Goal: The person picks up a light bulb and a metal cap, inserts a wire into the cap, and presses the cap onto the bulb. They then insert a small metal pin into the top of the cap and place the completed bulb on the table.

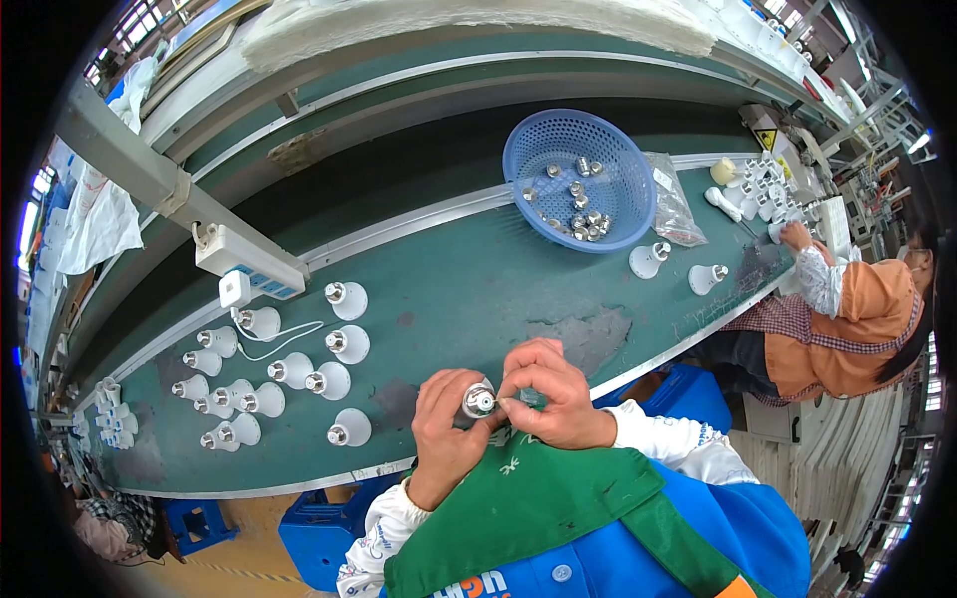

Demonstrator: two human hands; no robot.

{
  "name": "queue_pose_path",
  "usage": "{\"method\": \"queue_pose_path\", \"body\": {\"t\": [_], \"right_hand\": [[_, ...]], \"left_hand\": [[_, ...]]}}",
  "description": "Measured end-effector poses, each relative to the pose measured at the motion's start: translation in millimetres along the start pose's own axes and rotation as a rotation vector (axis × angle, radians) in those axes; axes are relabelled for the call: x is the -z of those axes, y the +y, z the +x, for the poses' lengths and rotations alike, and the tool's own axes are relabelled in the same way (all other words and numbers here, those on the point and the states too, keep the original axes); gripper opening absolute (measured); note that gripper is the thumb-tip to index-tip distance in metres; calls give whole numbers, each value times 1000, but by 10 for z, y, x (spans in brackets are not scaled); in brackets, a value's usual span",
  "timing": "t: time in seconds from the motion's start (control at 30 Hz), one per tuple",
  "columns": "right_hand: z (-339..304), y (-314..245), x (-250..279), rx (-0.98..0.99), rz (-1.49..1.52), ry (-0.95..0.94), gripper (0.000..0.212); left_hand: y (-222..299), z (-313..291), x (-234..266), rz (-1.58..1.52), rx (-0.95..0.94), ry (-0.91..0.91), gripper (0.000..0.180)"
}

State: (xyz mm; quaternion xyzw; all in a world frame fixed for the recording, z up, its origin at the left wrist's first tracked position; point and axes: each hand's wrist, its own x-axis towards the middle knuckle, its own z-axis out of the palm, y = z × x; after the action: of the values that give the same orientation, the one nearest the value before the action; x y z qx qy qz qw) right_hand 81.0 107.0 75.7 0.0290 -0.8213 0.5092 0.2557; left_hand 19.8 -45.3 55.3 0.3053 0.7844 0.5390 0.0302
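Close in front of my body, above the near edge of the bench, my left hand point(446, 434) is wrapped round a light bulb point(479, 401). Its metal screw end points up toward me; the rest of the bulb is mostly hidden by my fingers. On its right side, my right hand point(554, 397) is closed in a pinch, thumb and forefinger together at the rim of the screw end. What sits between those fingertips, if anything, is too small to make out. Several white bulbs with metal caps point(348, 344) lie to the left of my hands on the green bench.
A blue perforated basket point(643, 214) with loose metal caps stands at the back, beside a clear plastic bag point(678, 204). Two bulbs point(649, 260) lie near it. A power strip point(249, 261) with a plugged-in white cable is at left. A co-worker point(847, 299) sits at right.
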Motion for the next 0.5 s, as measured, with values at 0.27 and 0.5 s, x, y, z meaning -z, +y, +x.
{"method": "queue_pose_path", "body": {"t": [0.27,0.5], "right_hand": [[54,-92,40,73,-115,10,16],[69,-104,63,114,-222,-3,17]], "left_hand": [[9,15,21,180,-96,34,41],[29,25,27,227,-118,44,41]]}}
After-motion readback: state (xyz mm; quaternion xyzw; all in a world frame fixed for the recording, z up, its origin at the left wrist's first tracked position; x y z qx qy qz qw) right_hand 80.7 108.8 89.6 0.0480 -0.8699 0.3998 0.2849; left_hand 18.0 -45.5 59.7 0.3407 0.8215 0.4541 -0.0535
